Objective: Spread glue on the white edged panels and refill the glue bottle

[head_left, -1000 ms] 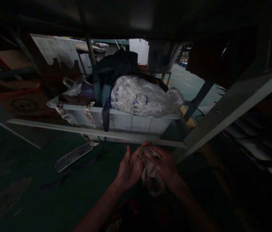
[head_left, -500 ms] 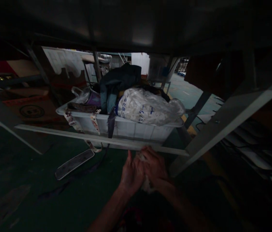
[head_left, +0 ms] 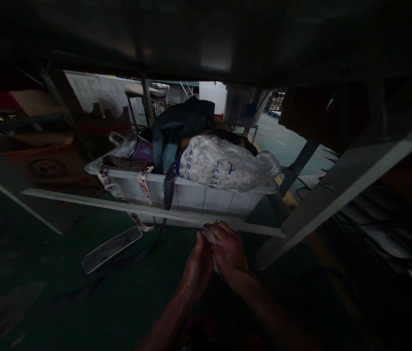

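Both hands are together low in the middle, in front of a metal crossbar (head_left: 162, 211). My right hand (head_left: 230, 247) is closed around a crumpled pale cloth-like piece (head_left: 213, 240), which shows between the palms. Against it from the left presses my left hand (head_left: 196, 265), its fingers mostly hidden and dim. Beyond the bar stands a white plastic tub (head_left: 206, 200), heaped with dark green fabric (head_left: 184, 117) and a clear plastic bag with blue lettering and white contents (head_left: 224, 163).
A narrow grey tray-like piece (head_left: 112, 248) lies on the green floor at the left, near dark straps. Cardboard boxes (head_left: 48, 168) stand farther left. A slanting metal leg (head_left: 352, 183) rises at the right, and a dark surface hangs overhead.
My left hand has turned inward from a more open palm and come against the right. The pale piece hanging below the hands is now mostly gathered between them.
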Action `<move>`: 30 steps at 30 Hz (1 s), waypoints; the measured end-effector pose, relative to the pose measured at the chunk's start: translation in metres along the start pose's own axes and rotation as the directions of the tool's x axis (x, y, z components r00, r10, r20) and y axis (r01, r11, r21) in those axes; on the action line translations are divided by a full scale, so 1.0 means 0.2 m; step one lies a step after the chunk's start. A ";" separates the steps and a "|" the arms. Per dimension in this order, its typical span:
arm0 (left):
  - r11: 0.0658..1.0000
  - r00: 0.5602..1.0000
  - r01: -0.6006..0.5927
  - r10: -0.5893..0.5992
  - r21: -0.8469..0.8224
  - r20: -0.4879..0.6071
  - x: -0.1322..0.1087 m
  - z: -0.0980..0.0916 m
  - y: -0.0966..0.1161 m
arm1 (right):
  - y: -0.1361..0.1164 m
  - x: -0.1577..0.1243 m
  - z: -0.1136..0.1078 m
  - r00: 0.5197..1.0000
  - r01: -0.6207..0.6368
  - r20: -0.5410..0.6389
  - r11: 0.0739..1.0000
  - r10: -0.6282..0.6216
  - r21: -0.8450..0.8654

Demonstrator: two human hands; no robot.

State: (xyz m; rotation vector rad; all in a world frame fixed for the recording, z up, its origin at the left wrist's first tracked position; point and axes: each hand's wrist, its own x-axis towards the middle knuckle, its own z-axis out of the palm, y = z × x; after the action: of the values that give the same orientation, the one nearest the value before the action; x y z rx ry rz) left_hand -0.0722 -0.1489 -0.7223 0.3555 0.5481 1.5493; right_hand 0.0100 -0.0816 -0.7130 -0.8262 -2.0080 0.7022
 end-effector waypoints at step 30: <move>0.898 0.926 -0.221 0.315 0.381 -0.206 -0.08 0.02 0.12 | -0.14 -0.10 0.01 0.991 -0.101 -0.082 0.995 0.102 0.020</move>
State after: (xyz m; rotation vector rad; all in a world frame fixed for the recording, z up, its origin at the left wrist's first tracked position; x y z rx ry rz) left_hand -0.0898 -0.1651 -0.7039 0.5193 1.0287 1.7812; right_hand 0.0080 -0.1142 -0.7031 -0.9384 -1.8949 0.7283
